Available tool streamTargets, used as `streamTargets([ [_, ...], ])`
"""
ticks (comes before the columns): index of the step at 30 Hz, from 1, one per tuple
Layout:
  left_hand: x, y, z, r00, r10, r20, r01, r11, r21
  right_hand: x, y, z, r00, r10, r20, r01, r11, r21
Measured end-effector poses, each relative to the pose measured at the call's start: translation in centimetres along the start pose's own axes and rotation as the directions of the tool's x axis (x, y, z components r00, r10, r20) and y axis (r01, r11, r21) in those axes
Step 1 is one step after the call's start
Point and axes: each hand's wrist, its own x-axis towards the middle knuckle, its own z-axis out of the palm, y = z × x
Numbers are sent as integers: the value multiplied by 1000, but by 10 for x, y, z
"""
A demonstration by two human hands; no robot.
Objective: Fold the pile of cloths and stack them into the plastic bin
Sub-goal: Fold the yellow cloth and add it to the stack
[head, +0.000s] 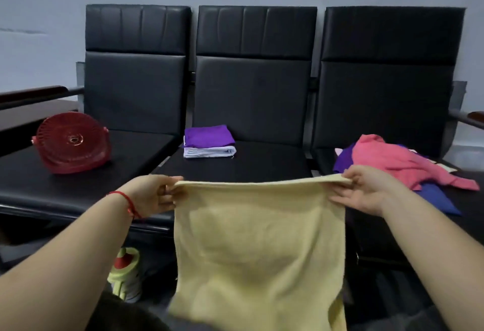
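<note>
Black seats (251,163) behind hands-held yellow cloth (256,239)

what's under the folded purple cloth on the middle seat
A folded white cloth lies directly under the purple cloth, both on the middle seat. Whether anything sits between them is hidden.

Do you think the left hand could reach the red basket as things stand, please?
Probably not yet: the left hand pinches the yellow cloth, as does the right hand. The basket itself sits unobstructed on the left seat.
</note>
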Motion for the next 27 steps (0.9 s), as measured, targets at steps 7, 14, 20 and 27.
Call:
streamTargets([
  [7,43,1,21,996,84,-12,-84,995,-58,47,15,4,978,157,-139,-166,985,-53],
  [14,80,-9,49,964,196,-178,-233,949,-215,91,29,21,984,5,-177,27,983,179],
  [20,99,-10,56,930,312,-194,-348,917,-196,108,30,43,977,-138,-162,195,888,417],
  [27,105,5,48,955,236,-180,-296,794,-531,113,18,52,975,-193,-111,222,851,475],
])
